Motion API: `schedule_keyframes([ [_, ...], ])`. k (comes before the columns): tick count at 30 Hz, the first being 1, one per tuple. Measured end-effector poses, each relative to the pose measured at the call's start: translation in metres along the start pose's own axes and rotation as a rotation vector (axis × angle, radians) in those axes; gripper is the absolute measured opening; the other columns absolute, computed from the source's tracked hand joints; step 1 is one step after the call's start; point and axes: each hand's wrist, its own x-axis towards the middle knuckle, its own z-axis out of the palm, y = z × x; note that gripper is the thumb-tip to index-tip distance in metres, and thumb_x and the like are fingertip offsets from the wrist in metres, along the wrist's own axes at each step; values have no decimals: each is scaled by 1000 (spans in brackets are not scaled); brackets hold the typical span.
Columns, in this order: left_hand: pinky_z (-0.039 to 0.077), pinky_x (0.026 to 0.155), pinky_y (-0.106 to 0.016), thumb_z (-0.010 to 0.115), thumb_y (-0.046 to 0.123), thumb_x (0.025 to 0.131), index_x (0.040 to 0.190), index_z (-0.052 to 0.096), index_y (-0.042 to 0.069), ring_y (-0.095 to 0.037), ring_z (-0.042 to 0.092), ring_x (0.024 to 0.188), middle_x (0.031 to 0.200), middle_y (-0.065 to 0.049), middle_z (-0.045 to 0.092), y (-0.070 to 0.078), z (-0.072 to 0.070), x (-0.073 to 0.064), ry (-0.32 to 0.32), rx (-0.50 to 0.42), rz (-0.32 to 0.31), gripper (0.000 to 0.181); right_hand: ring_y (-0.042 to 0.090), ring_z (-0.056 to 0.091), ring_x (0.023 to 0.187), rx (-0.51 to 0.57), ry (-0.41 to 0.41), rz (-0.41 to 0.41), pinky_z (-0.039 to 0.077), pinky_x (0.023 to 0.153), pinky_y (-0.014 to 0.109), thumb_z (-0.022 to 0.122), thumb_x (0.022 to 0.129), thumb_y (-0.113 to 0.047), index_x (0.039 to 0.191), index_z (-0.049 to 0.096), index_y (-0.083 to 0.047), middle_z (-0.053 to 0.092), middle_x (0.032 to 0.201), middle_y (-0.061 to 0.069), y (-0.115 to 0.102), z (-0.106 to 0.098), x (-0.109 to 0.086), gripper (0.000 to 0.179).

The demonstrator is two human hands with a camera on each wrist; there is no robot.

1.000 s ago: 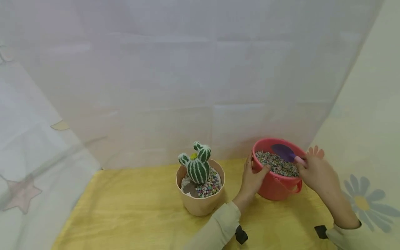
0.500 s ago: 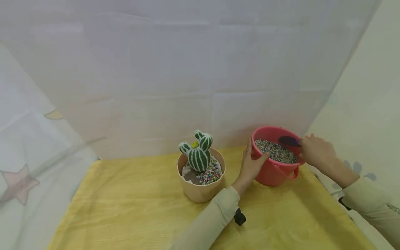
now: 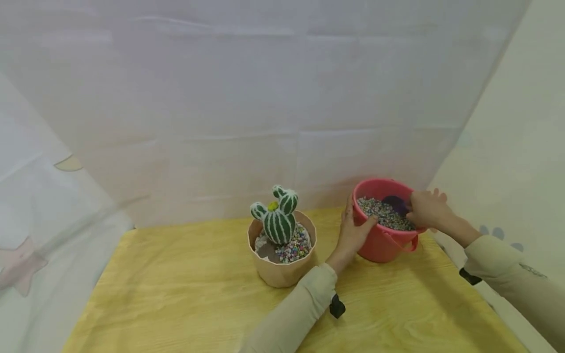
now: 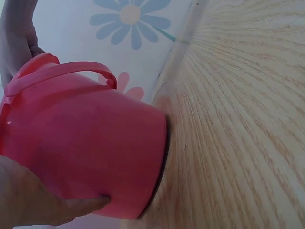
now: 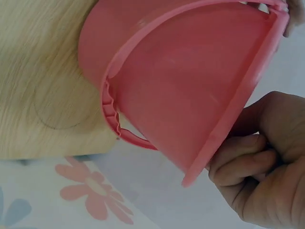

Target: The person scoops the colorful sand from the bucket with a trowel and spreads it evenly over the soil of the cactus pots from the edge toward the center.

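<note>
My left hand grips the side of a pink bucket, its thumb by the rim. The bucket leans a little on the table and holds small multicoloured gravel. Over the bucket's right rim, my right hand holds a small trowel with a purple blade down at the gravel; its handle is hidden in the fist. In the right wrist view, the curled fingers sit right at the rim. The left wrist view shows a left finger along the bucket wall.
Left of the bucket stands a peach pot with a green toy cactus and bright pebbles inside. A yellow wood-grain table lies under both. Pale cloth walls close off the back and sides.
My right hand has turned the trowel and lowered its blade into the bucket, moving slightly left. The left hand keeps its hold. The head view has shifted a little.
</note>
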Motion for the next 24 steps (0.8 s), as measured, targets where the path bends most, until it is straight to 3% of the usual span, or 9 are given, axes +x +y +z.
schedule_keyframes([
  [2, 35, 110, -49, 74, 48, 90, 160, 14, 51, -22, 36, 142, 162, 5, 29, -3, 2, 0, -6, -21, 4, 92, 10, 24, 52, 102, -22, -13, 18, 51, 30, 61, 80, 3, 53, 42, -16, 35, 49, -7, 4, 1, 1, 37],
  [5, 35, 110, -50, 73, 47, 91, 159, 13, 53, -22, 34, 143, 163, 8, 26, -7, 3, 0, 1, -59, 13, 92, 8, 38, 49, 194, -55, -9, 30, 49, 28, 63, 88, 0, 58, 61, -3, 53, 52, -1, 7, 0, 3, 31],
  [9, 36, 109, -49, 73, 46, 92, 159, 12, 53, -22, 34, 143, 164, 10, 24, -6, 6, 1, 4, -81, 33, 90, 12, 55, 53, 298, -107, 35, 45, 54, 31, 62, 97, -8, 92, 76, 10, 67, 66, 10, 8, -4, 7, 24],
  [12, 36, 109, -48, 72, 43, 94, 160, 14, 52, -22, 35, 143, 164, 8, 25, -4, 5, 1, 6, -90, 48, 89, 13, 52, 47, 386, -164, 79, 45, 49, 30, 61, 101, -14, 111, 71, 15, 64, 63, 9, 6, -5, 8, 31],
  [15, 36, 109, -48, 73, 40, 94, 160, 15, 51, -22, 35, 143, 164, 7, 26, -4, 6, 2, 9, -93, 58, 89, 10, 44, 41, 440, -201, 64, 40, 44, 27, 61, 104, -18, 122, 66, 16, 56, 56, 2, 7, -4, 5, 39],
  [18, 35, 110, -48, 74, 40, 93, 160, 15, 51, -22, 34, 143, 164, 7, 26, -6, 8, 2, 8, -90, 59, 90, 8, 36, 41, 457, -211, 13, 34, 43, 25, 60, 104, -18, 125, 66, 13, 47, 52, -2, 6, -3, 0, 38],
  [24, 33, 111, -46, 74, 43, 92, 159, 15, 54, -18, 34, 143, 163, 11, 26, -8, 9, 2, 18, -97, 45, 89, 7, 33, 43, 553, -272, -13, 33, 44, 24, 61, 104, -16, 131, 63, 11, 44, 53, -3, -4, -8, -9, 38],
])
